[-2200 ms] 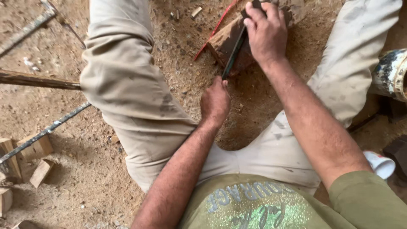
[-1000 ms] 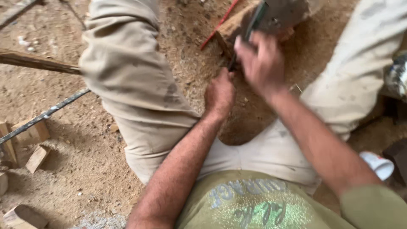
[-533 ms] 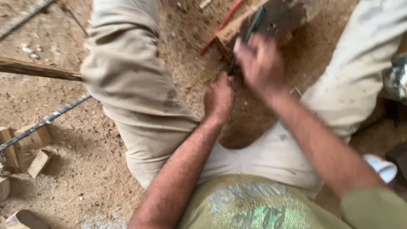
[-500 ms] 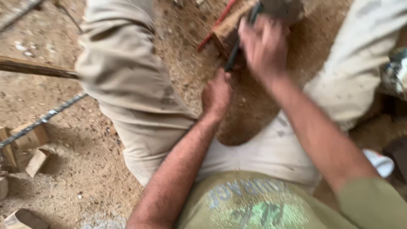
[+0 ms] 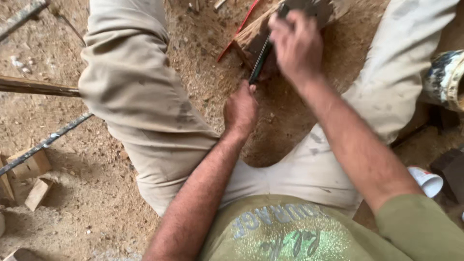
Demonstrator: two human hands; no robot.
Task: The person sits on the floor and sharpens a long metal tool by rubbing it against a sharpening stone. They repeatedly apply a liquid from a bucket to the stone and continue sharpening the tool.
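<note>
Two bare hands at work between spread knees, over sawdust-strewn ground (image 5: 203, 63). Pale green printed lettering across the olive shirt (image 5: 290, 232), bottom centre, partly hidden by folds. White cup (image 5: 425, 180) with a red-marked rim, lying on its side at the right edge beside a dark block (image 5: 449, 169). Paint-splashed can (image 5: 447, 79) further up the right edge, streaked blue and white.

Left hand (image 5: 240, 110) clenched in a fist around the lower end of a dark slim tool (image 5: 261, 60), knuckles up, forearm running straight from the lower middle. Right hand (image 5: 296, 46) higher, fingers curled and pressed down on the wooden block (image 5: 251, 34), blurred, so cannot tell just how the grasp sits. Tool slanted from the left fist up toward the right hand, its tip resting against the block. Block lying on the ground at top centre, a thin red strip (image 5: 234, 31) just beside it.

Left of the legs: two metal rods (image 5: 46, 142), a wooden stick (image 5: 34, 87), small offcuts of wood (image 5: 29, 166) near the bottom corner.
</note>
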